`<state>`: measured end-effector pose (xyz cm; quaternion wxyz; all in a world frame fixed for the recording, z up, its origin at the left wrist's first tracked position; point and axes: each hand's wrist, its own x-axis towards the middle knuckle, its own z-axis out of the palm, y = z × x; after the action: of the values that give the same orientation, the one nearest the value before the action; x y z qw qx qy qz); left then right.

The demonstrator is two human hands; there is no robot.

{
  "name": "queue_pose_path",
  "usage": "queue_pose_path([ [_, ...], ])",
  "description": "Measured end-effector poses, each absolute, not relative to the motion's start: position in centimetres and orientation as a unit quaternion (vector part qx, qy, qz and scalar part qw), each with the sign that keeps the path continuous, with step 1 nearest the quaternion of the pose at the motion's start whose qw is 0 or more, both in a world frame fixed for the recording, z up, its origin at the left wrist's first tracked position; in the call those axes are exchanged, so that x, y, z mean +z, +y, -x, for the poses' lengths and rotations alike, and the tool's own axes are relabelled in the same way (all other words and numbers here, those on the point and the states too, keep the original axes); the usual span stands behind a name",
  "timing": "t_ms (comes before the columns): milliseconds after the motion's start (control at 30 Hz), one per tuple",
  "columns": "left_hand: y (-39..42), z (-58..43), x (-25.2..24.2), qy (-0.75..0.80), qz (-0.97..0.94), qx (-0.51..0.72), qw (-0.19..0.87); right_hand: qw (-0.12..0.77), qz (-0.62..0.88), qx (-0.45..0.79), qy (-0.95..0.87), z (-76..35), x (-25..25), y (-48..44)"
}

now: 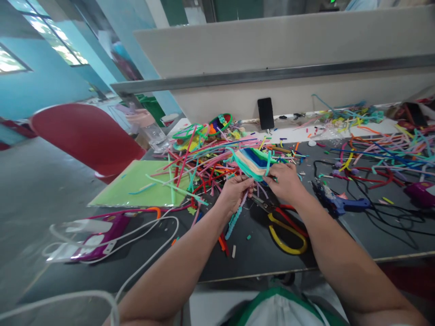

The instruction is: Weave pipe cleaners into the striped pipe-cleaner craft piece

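A flat piece made of pipe cleaners (253, 160), striped in teal, cream and blue, is held up between my two hands over the dark table. My left hand (235, 192) pinches its lower edge, and a twisted lilac and light-blue strand (234, 222) hangs below that hand. My right hand (283, 181) grips the right side, where a turquoise pipe cleaner (268, 163) stands up from the edge. Just under my hands lie scissors (288, 242) with yellow and red handles, their blades pointing up-left. Parts of my fingertips are hidden behind the piece.
Loose pipe cleaners (204, 165) pile up behind my hands. A blue glue gun (343, 203) with black cables lies right. At left are a green sheet (136, 185), a purple power strip (115, 231) with white cords, and a red chair (84, 136). A phone (265, 113) leans against the partition.
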<state>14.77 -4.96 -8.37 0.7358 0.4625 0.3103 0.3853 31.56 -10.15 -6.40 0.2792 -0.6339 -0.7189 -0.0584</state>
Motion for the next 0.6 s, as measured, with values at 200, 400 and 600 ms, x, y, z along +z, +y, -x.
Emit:
queue_pose_path([
  [200,-4.6,-14.8,-9.2,0.341,-0.496,0.386,0.699,0.290,0.636,-0.040,-0.714,-31.5,-6.4,-10.2],
  [400,-5.0,-14.7,-9.5,0.380,-0.574,0.345,0.638,0.318,0.624,-0.062,-0.711,-31.5,-6.4,-10.3],
  [600,-5.7,-14.9,-8.6,0.357,-0.603,0.332,0.631,0.377,0.615,0.010,-0.692,-30.3,-6.7,-10.0],
])
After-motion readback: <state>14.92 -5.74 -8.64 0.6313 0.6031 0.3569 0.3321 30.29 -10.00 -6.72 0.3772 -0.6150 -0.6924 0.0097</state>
